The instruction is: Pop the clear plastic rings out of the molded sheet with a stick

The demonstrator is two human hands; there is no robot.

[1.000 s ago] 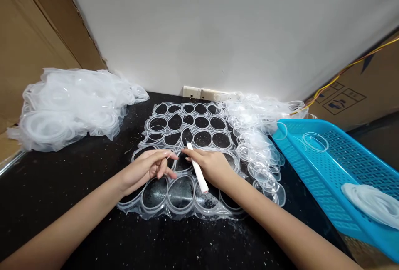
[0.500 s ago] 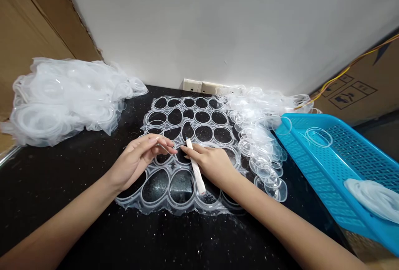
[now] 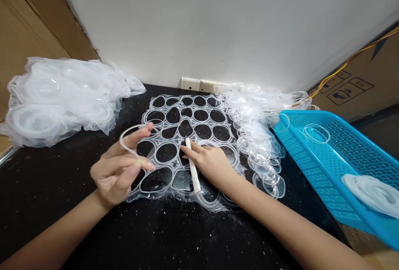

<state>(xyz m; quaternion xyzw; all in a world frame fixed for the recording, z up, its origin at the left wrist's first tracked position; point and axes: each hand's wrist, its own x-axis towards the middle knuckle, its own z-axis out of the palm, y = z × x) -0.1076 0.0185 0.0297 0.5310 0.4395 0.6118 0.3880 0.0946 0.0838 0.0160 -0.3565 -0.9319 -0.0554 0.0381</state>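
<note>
My left hand [image 3: 120,170] is raised above the left edge of the sheet, and its finger and thumb pinch a thin clear plastic ring [image 3: 122,141]. Under both hands lies a clear plastic sheet [image 3: 179,153], a web of rims around many round and oval holes. My right hand [image 3: 208,164] rests on that sheet and holds a white stick [image 3: 192,164], whose tip presses near a central hole. The stick's lower end is partly hidden by my fingers.
Loose clear plastic lies heaped at left [image 3: 56,99] and right [image 3: 252,124] on the black speckled tabletop [image 3: 77,224]. A blue mesh tray [image 3: 324,166] at right holds clear rings and a white bundle [image 3: 372,193]. Behind stand a white wall [image 3: 199,20] and cardboard.
My left hand has moved up and left off the sheet, drawing out the clear ring. My right hand and the stick have stayed almost in place.
</note>
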